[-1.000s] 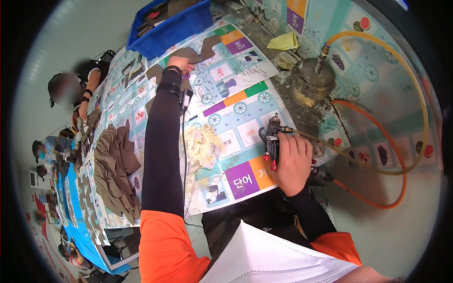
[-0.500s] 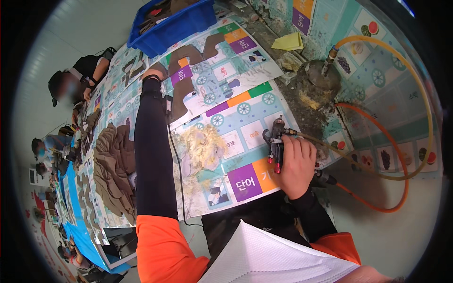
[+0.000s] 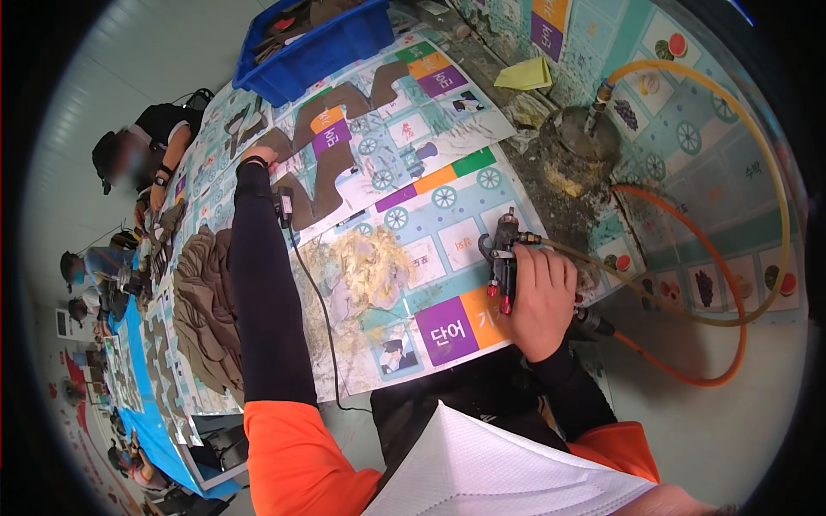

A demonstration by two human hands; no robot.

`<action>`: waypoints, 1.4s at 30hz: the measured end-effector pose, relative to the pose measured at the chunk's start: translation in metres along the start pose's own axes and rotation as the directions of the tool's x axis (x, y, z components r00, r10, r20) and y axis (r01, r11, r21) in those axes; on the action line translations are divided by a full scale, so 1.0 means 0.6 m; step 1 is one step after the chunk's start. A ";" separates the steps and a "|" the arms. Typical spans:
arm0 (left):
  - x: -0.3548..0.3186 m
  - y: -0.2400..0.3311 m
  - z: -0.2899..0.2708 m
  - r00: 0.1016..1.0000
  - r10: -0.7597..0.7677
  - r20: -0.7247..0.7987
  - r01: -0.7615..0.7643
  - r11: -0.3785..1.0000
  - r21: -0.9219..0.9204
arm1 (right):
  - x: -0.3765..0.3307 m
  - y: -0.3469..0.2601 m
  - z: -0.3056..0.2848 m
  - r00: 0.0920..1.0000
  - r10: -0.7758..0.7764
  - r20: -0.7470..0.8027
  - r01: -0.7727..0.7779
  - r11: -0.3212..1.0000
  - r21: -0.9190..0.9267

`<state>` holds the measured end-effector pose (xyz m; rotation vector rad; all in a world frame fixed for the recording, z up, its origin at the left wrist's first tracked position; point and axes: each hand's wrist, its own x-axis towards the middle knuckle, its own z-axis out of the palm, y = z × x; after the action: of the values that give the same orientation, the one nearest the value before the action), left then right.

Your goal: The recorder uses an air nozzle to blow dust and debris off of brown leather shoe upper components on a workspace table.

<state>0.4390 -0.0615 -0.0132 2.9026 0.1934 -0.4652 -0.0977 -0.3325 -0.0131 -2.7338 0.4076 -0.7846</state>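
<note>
My left hand (image 3: 259,156) reaches out to the far left of the table, fingers closed at the edge of a brown cut piece (image 3: 280,143). More flat brown pieces lie beside it in a zigzag row, one of them (image 3: 333,176) just right of my wrist. In my right hand (image 3: 544,297) is a spray gun (image 3: 506,245), metal with red-tipped parts, held above the near right of the table. A thin hose runs from the gun toward the right. The fingertips of my left hand are small and partly hidden.
A blue bin (image 3: 314,47) with brown pieces stands at the back. Stacked brown pieces (image 3: 206,314) lie left of my arm. Yellowish residue (image 3: 370,267) crusts the sheet. A grimy pot (image 3: 578,150) with looping hoses (image 3: 783,198) sits right. Co-workers (image 3: 146,138) sit along the left.
My left hand has moved left and a little nearer, baring brown pieces that the hand and arm had covered. My right hand and the spray gun have stayed in place.
</note>
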 end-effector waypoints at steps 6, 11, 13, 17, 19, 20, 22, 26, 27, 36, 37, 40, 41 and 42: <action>0.020 0.016 0.003 0.713 0.350 -0.607 -0.191 0.931 0.312 | 0.002 -0.011 -0.003 1.000 -0.011 0.001 0.011 0.999 0.043; -0.071 0.201 0.051 0.927 0.330 -0.176 -0.349 0.933 -0.089 | 0.001 0.000 -0.002 1.000 0.010 0.005 -0.011 1.000 0.020; -0.119 0.257 0.073 0.903 0.367 -0.224 -0.354 0.930 0.095 | 0.002 0.001 -0.003 1.000 0.022 0.007 -0.022 1.000 0.017; -0.112 0.260 0.067 0.943 0.247 -0.224 -0.195 0.953 0.232 | 0.004 -0.009 -0.004 1.000 -0.006 0.015 0.005 1.000 0.022; -0.114 0.277 0.078 0.922 0.325 -0.212 -0.244 0.910 0.335 | 0.004 -0.010 -0.003 1.000 -0.020 0.013 0.020 1.000 0.021; -0.114 0.274 0.080 0.924 0.309 -0.225 -0.226 0.916 0.331 | 0.003 -0.009 -0.003 1.000 -0.004 0.012 0.004 1.000 0.028; -0.124 0.285 0.087 0.927 0.293 -0.234 -0.231 0.938 0.259 | 0.001 -0.006 -0.004 1.000 0.019 0.013 -0.020 1.000 0.021; -0.131 0.269 0.075 0.922 0.271 -0.277 -0.243 0.961 0.133 | -0.001 -0.008 0.002 1.000 0.012 0.021 -0.012 0.999 0.031; -0.135 0.264 0.076 0.914 0.271 -0.301 -0.260 0.962 0.079 | 0.000 -0.009 0.000 1.000 0.009 0.018 -0.010 1.000 0.025; -0.120 0.206 0.070 0.889 0.177 -0.423 -0.216 0.975 -0.046 | 0.001 -0.007 -0.002 1.000 0.003 0.012 -0.003 1.000 0.027; -0.108 0.198 0.071 0.888 0.174 -0.426 -0.214 0.976 -0.047 | 0.002 -0.009 -0.004 1.000 0.006 0.015 -0.006 0.999 0.041; -0.095 0.194 0.072 0.891 0.199 -0.408 -0.215 0.977 0.008 | 0.002 -0.011 -0.006 0.999 0.014 0.031 -0.015 0.999 0.037; -0.095 0.196 0.070 0.889 0.199 -0.413 -0.206 0.978 0.028 | 0.001 -0.009 -0.005 0.999 0.020 0.035 -0.021 0.999 0.033; -0.088 0.183 0.064 0.886 0.190 -0.424 -0.187 0.981 0.048 | 0.001 -0.013 -0.005 1.000 0.002 0.005 -0.002 0.999 0.033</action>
<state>0.3951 -0.1816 -0.0130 2.9473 -0.0324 0.2108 -0.0976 -0.3262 -0.0080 -2.7042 0.3932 -0.7771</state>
